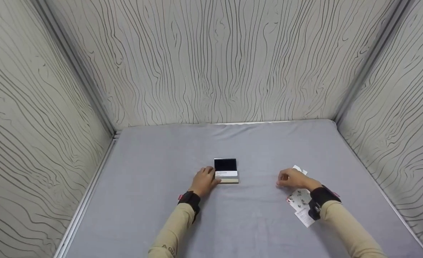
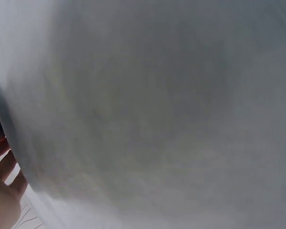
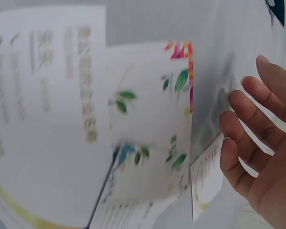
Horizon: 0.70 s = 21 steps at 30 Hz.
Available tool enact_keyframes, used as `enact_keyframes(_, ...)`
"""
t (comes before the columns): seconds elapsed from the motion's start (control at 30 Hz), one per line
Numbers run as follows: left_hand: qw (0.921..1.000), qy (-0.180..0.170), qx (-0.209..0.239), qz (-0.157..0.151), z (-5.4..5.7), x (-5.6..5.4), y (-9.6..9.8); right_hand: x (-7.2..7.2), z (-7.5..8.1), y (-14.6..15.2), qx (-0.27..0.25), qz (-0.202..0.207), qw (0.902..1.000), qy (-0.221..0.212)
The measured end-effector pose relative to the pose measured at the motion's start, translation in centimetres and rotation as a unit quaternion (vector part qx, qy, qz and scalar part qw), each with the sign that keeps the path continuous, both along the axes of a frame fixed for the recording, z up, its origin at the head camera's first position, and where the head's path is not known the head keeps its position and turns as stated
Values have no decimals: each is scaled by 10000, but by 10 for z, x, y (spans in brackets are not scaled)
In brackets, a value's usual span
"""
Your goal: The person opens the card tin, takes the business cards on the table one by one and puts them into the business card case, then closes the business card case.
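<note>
A small open card case point(image 1: 226, 181) lies on the grey cloth, with its dark lid point(image 1: 225, 165) at the far side and a white printed card point(image 1: 226, 173) inside. My left hand point(image 1: 203, 181) grips its left side, fingers along the edge and thumb at the near corner. Only part of that hand shows in the left wrist view. Over on the right, my right hand point(image 1: 293, 178) has loosely bent fingers with nothing between them. Below it lie a leaf-patterned card point(image 3: 152, 105), a white card with gold lettering point(image 3: 47, 95) and a smaller-looking white card point(image 3: 207, 176).
Grey cloth point(image 1: 154, 161) covers the table. Wood-grain patterned panels point(image 1: 211, 64) rise at the back and on both sides. A dark strap point(image 1: 322, 199) circles the right wrist, partly over the cards in the head view.
</note>
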<state>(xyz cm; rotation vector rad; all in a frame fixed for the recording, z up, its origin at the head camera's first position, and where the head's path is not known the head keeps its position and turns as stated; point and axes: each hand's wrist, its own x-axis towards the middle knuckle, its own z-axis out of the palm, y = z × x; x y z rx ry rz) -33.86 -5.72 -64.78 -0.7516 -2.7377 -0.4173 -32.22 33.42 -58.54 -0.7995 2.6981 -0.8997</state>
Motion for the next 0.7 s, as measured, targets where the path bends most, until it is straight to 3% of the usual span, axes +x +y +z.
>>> enact_keyframes(0.3,10000,72,24,-65,0,3,-1,8,9,32,175,136,9987,-463)
enact_keyframes(0.5,9999,144,55,-77,1,3,-1,16,14,49,469,-157,9976,-485)
enact_keyframes(0.7,9999,132,80,-58,-1,3,-1,23,12,61,520,-319,9941,-903)
